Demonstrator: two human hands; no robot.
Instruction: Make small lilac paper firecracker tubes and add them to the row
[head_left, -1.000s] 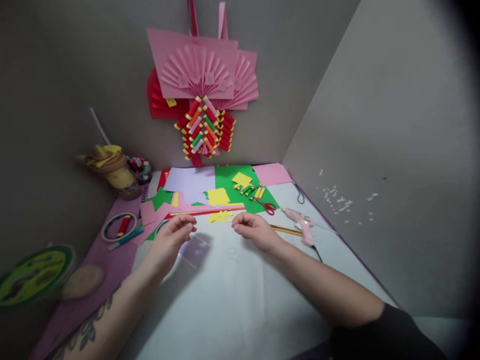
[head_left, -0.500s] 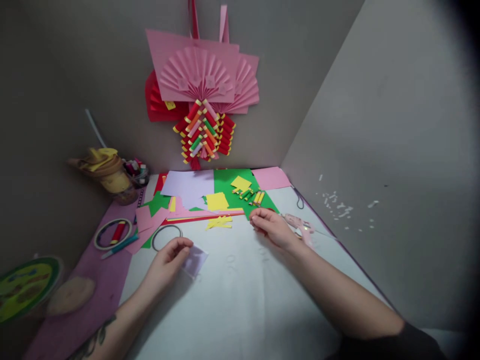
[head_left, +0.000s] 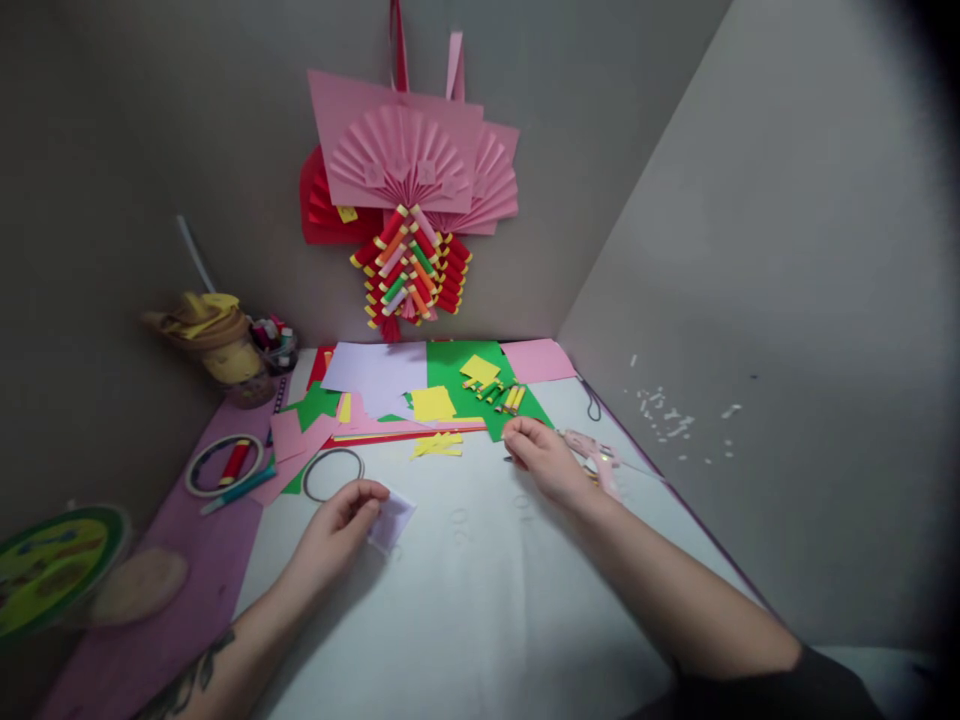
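My left hand (head_left: 346,520) is closed on a small lilac paper square (head_left: 393,522), pinched by its left corner just above the white table cover (head_left: 480,620). On the right, my right hand (head_left: 541,455) has its fingers pressed together. A small dark tip shows just below them, and whatever they hold is hidden. Beyond that hand lie small green and yellow paper rolls (head_left: 514,399) on a green sheet (head_left: 457,362). A pink glue gun (head_left: 596,450) rests to its right, partly behind the wrist. Yellow paper strips (head_left: 438,445) lie between the hands.
A tape roll (head_left: 334,474) lies behind my left hand. Further left are another tape roll (head_left: 193,482) around a red roll, a blue-green pen (head_left: 238,490), and a cup (head_left: 236,355). Pink paper fans (head_left: 401,150) with firecracker strings (head_left: 405,265) hang on the back wall.
The view has shifted slightly. A small dark tip now shows below my right fingers. My left hand still holds the lilac paper square in nearly the same place.
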